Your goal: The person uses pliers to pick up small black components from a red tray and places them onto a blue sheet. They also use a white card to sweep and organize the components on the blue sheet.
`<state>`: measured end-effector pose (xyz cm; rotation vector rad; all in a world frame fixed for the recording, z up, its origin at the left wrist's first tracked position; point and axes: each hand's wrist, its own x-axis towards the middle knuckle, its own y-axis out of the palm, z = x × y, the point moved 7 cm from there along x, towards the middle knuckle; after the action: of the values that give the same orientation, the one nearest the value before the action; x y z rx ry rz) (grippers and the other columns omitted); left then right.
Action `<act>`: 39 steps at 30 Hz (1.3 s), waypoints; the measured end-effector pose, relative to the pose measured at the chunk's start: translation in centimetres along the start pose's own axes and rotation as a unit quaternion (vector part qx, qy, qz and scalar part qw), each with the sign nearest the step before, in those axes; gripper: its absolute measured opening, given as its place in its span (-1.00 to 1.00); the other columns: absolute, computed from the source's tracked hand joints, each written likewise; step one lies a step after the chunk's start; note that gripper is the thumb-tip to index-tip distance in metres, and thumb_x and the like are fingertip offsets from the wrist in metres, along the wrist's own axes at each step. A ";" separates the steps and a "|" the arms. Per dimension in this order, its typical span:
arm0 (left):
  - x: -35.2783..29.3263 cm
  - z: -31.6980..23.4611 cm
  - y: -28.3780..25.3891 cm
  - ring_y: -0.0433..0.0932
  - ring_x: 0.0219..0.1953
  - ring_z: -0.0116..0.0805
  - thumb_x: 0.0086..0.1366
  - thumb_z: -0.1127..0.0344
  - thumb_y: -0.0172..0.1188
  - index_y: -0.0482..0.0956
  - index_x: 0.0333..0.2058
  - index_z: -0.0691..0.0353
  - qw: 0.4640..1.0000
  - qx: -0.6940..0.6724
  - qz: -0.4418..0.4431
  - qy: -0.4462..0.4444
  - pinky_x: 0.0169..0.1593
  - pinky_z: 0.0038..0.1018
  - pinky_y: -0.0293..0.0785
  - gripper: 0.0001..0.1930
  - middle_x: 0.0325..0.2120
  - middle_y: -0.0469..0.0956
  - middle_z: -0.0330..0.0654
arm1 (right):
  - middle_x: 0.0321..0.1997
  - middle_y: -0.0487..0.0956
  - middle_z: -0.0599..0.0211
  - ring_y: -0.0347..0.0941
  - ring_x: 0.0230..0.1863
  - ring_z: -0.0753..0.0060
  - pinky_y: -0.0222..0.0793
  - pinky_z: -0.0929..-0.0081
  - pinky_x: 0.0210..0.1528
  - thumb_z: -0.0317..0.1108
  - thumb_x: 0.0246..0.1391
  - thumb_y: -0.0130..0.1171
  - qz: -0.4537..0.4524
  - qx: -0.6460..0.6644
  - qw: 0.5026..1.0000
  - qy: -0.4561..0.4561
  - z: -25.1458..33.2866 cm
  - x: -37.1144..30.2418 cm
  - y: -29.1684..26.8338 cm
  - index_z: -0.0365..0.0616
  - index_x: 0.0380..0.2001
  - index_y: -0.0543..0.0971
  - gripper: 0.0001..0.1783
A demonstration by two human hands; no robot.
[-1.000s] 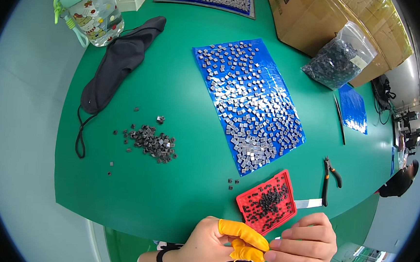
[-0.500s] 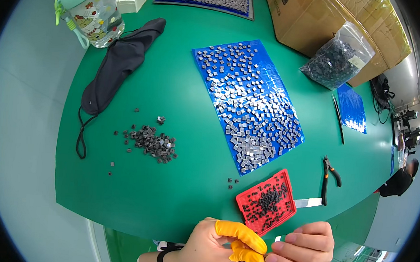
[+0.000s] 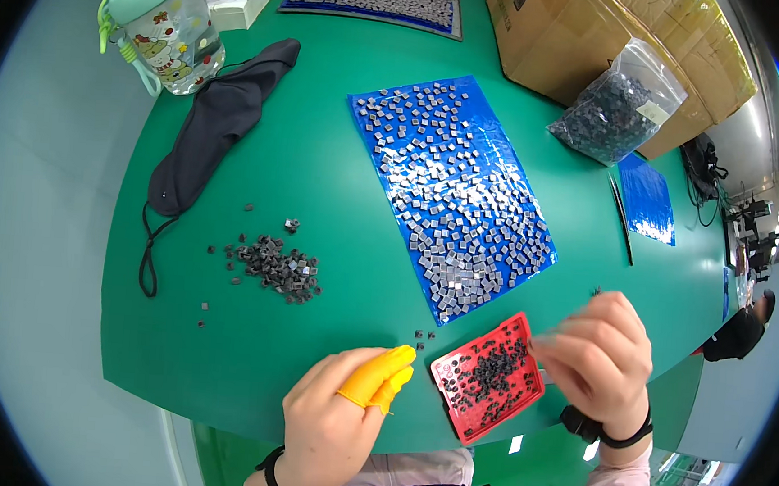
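Observation:
My left hand (image 3: 334, 420) is at the table's near edge, left of the red tray. Yellow finger cots (image 3: 378, 378) cover its thumb and forefinger, which are pressed together; anything between them is too small to make out. Over the right rim of the red tray (image 3: 535, 390) hovers my right hand (image 3: 600, 357), fingers curled and smeared by motion, so their grip is unclear. Many small black parts (image 3: 494, 374) are heaped and scattered in the tray. Just left of it lie a few loose dark pieces (image 3: 420, 335). My right hand mostly hides the pliers, whose tip (image 3: 596, 292) shows.
A blue sheet (image 3: 495, 151) bears many small square metallic pieces. Left of it is a pile of dark parts (image 3: 279, 269). Around stand a bottle (image 3: 173, 43), a black cloth pouch (image 3: 221, 127), a bag of parts (image 3: 611, 114), a cardboard box (image 3: 557, 38) and tweezers (image 3: 621, 219).
My hands, together in front of the tray before, have parted. The left moved left and up; the right rose to the tray's right side, now covering most of the pliers.

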<state>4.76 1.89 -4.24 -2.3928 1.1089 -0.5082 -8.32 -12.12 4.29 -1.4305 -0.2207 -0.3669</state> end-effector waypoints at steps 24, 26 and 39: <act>-0.7 -1.9 2.4 0.49 -0.34 -0.13 -0.16 0.56 0.37 0.50 -0.24 0.47 0.988 0.110 -0.010 0.105 -0.35 -0.34 0.46 -0.58 -0.22 0.46 -0.05 | -0.45 0.45 0.41 0.40 -0.34 0.39 0.34 0.44 -0.29 -0.40 -0.27 0.21 0.080 -0.034 0.995 -0.051 -3.8 0.4 5.1 -0.14 -0.44 0.56 -0.80; -0.7 -2.0 2.4 0.49 -0.34 -0.12 -0.17 0.55 0.37 0.50 -0.24 0.47 0.987 0.107 -0.004 0.117 -0.34 -0.33 0.47 -0.58 -0.21 0.46 -0.05 | -0.45 0.45 0.40 0.41 -0.34 0.39 0.34 0.45 -0.30 -0.41 -0.26 0.22 0.080 -0.041 0.994 -0.053 -3.7 0.2 5.1 -0.14 -0.43 0.57 -0.80; -0.9 -1.8 1.9 0.55 -0.28 -0.12 -0.21 0.52 0.41 0.52 -0.25 0.43 0.990 0.050 0.001 0.134 -0.25 -0.36 0.53 -0.56 -0.17 0.52 -0.05 | -0.48 0.45 0.40 0.41 -0.38 0.40 0.33 0.46 -0.35 -0.42 -0.23 0.23 0.080 -0.028 0.996 -0.027 -3.6 0.7 4.8 -0.13 -0.38 0.61 -0.78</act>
<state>2.15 1.08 -3.91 -2.2822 1.1666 -0.8854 -6.12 -15.32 -0.33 -1.5045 -0.1391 -0.2046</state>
